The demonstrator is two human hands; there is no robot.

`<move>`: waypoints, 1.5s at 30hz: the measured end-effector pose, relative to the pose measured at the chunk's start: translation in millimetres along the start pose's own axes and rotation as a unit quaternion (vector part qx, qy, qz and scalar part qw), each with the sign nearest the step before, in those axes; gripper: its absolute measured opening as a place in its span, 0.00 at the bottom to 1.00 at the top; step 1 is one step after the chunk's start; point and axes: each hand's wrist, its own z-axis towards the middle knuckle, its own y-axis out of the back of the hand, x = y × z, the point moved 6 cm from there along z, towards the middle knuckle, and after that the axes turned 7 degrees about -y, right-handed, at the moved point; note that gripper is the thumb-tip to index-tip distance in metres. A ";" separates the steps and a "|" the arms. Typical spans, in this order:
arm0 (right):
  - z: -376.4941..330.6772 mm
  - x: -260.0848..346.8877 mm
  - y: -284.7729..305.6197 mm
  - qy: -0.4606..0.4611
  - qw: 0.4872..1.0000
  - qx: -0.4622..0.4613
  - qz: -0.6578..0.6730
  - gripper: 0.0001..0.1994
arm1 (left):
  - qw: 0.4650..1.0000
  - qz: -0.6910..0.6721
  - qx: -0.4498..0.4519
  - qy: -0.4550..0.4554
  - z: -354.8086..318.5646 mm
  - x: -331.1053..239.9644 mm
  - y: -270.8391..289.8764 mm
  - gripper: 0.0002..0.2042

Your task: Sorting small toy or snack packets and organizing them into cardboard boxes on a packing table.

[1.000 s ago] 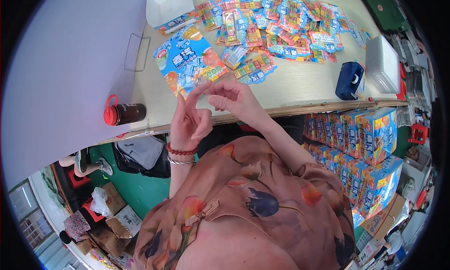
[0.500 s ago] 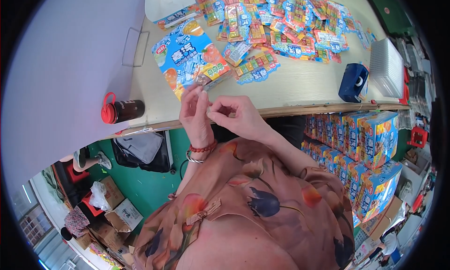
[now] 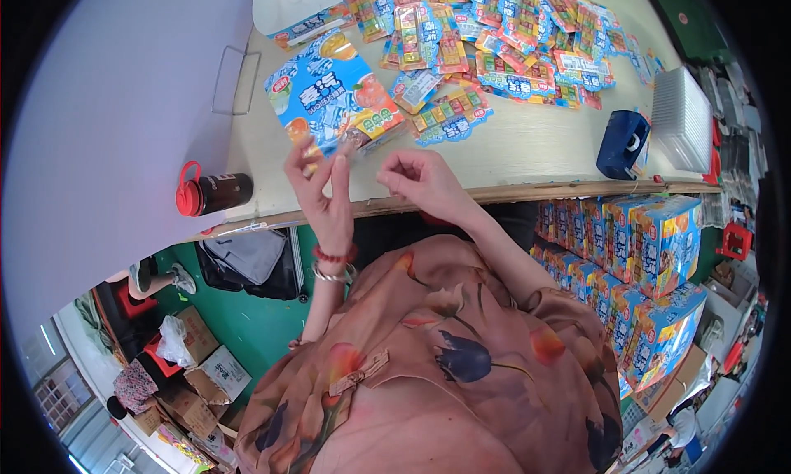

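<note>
Just past the table's front edge, my left hand is raised with its fingers apart, and I see nothing gripped in it. Its fingertips overlap the near end of a blue and yellow candy carton lying on the table; contact cannot be told. My right hand is to the right of it, thumb and forefinger pressed together. Whatever that pinch may hold is too small to make out. Beyond it, a flat pack of coloured candies lies beside the carton.
Many similar candy packs are heaped at the back. An open white box stands far left, a dark bottle with red lid nearer. Right are a navy tape dispenser and clear plastic trays. Stacked cartons stand below right.
My hands have drawn apart: the left has moved left and its fingers have spread, while the right has shifted slightly right and stays pinched. The carton has barely moved.
</note>
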 end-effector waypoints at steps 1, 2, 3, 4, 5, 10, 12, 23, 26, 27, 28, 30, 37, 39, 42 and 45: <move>5.8 -6.6 3.2 0.011 1.000 -0.016 0.025 0.06 | 0.993 0.095 0.034 -0.056 11.1 -14.9 0.8 0.13; 12.2 -10.7 4.6 0.024 1.000 -0.014 0.012 0.07 | 0.993 0.095 0.034 -0.058 17.6 -11.9 5.7 0.13; 17.8 -14.4 6.0 0.025 0.999 -0.015 0.013 0.07 | 0.962 0.215 0.096 -0.140 23.3 -13.9 4.8 0.15; 23.2 -17.3 6.0 0.023 1.000 -0.013 -0.005 0.07 | 0.906 0.329 0.152 -0.218 25.8 -11.7 4.0 0.16; 26.9 -19.1 7.5 0.021 0.999 -0.013 -0.022 0.07 | 0.903 0.320 0.166 -0.231 31.0 -4.5 9.2 0.17; 36.6 -32.4 4.7 0.014 1.000 0.006 -0.024 0.07 | 0.812 0.405 0.283 -0.311 47.3 10.9 17.5 0.21; 38.2 -36.6 4.0 0.004 1.000 0.002 -0.016 0.07 | 0.787 0.420 0.313 -0.327 50.0 11.0 16.8 0.22; 42.3 -42.9 6.9 0.007 1.000 -0.020 -0.004 0.07 | 0.752 0.416 0.361 -0.361 60.9 5.8 6.8 0.26; 50.1 -51.6 4.0 -0.010 0.999 -0.035 0.000 0.08 | 0.745 0.423 0.365 -0.363 61.5 12.6 8.5 0.26; 51.8 -52.7 2.9 -0.011 0.999 -0.035 0.001 0.08 | 0.745 0.424 0.366 -0.363 62.0 14.1 7.6 0.26; 52.3 -49.7 5.3 -0.001 0.997 -0.070 -0.035 0.08 | 0.745 0.424 0.364 -0.365 62.5 15.0 6.6 0.26; 52.8 -47.3 2.1 0.008 0.992 -0.105 -0.070 0.09 | 0.744 0.424 0.364 -0.367 61.8 16.3 6.6 0.26; 57.7 -52.6 -1.5 -0.041 0.986 -0.164 -0.014 0.09 | 0.783 0.356 0.380 -0.339 63.6 28.7 0.5 0.27; 57.1 -53.4 -1.6 -0.039 0.985 -0.166 -0.012 0.10 | 0.809 0.303 0.396 -0.312 63.1 36.2 -1.1 0.27; 56.1 -54.0 -2.0 -0.025 0.984 -0.177 0.001 0.11 | 0.820 0.288 0.397 -0.297 64.9 36.3 -6.0 0.25; 57.8 -58.5 -2.8 -0.020 0.984 -0.178 -0.001 0.11 | 0.852 0.274 0.322 -0.309 58.6 39.1 -13.2 0.23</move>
